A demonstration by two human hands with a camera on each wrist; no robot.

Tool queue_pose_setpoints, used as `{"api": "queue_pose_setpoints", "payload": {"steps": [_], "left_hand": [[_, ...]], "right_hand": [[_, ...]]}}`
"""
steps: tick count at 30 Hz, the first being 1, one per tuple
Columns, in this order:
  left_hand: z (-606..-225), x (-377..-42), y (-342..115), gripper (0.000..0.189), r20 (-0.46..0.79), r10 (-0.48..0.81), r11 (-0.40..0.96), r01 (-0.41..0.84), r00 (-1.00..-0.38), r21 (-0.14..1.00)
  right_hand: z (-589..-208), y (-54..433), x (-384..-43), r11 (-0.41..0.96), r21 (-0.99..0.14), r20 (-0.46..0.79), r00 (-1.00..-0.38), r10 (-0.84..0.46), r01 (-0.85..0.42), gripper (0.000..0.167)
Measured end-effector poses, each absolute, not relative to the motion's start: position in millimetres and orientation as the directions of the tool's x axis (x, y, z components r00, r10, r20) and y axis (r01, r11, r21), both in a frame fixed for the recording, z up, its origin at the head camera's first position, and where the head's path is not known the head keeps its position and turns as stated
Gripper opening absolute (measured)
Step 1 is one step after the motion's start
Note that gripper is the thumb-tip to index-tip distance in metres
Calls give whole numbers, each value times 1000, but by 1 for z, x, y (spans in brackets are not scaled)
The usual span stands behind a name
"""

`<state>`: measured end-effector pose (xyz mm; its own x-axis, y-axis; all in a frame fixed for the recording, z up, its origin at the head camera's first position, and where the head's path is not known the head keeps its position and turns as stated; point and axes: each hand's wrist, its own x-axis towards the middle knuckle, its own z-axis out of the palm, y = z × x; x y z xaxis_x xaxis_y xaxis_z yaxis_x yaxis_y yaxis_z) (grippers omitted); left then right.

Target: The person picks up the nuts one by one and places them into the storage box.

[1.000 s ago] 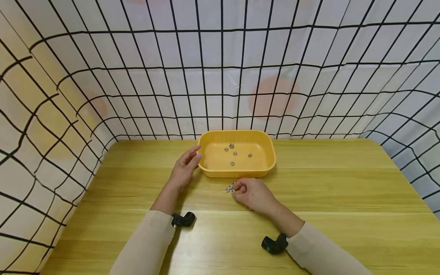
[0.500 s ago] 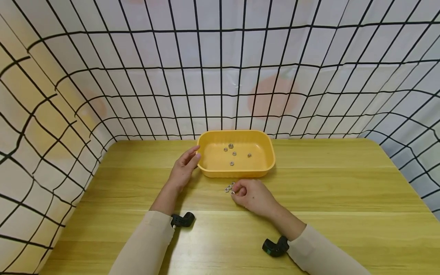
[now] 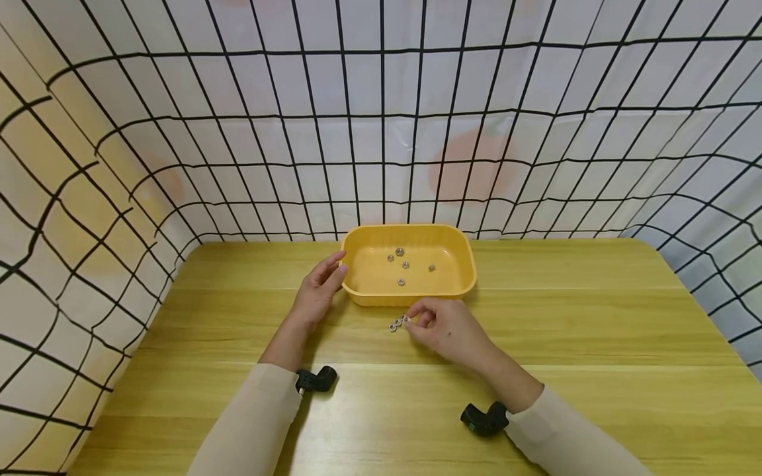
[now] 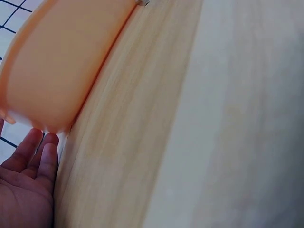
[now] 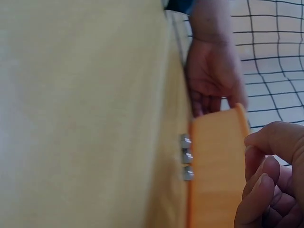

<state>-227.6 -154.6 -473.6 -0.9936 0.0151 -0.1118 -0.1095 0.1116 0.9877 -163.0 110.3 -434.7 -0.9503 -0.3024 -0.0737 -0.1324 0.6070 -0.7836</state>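
In the head view, my right hand point(image 3: 451, 332) pinches a small metal nut point(image 3: 407, 320) between thumb and index finger, just in front of the yellow plastic tray point(image 3: 411, 301). The right wrist view hides that nut behind the fingers. Three more nuts point(image 5: 186, 156) lie in a row on the table, close to the tray's front wall. My left hand point(image 3: 314, 299) rests at the tray's left end. Its fairly straight fingertips point(image 4: 49, 138) touch the outside of the end wall, and the thumb is at the rim.
Several nuts point(image 3: 401, 282) lie scattered on the tray floor. The wooden table point(image 3: 381, 410) runs back to a black wire grid point(image 3: 383, 119) behind the tray, with more grid at both sides. Each wrist wears a black camera point(image 3: 485, 420).
My right hand has raised the pinched nut and moved it slightly away from me, toward the tray. The left hand has stayed at the tray's end.
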Motion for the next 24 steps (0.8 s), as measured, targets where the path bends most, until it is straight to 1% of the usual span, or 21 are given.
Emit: {"api": "queue_pose_setpoints", "payload": {"steps": [8, 13, 18, 24], "left_hand": [[-475, -228, -154, 45, -114, 21, 103, -112, -993, 988], [-475, -228, -154, 44, -111, 18, 100, -108, -994, 989], [-475, -228, -154, 45, -103, 21, 97, -100, -994, 990], [-474, -227, -154, 47, -99, 23, 98, -97, -995, 991]], "right_hand": [[-418, 119, -172, 611, -775, -19, -960, -280, -163, 8], [-411, 125, -181, 635, -760, -28, -968, -249, -141, 10], [-405, 128, -194, 673, -728, -22, -975, -219, -135, 14], [-401, 126, -215, 680, -716, 6, -975, -223, -160, 16]]}}
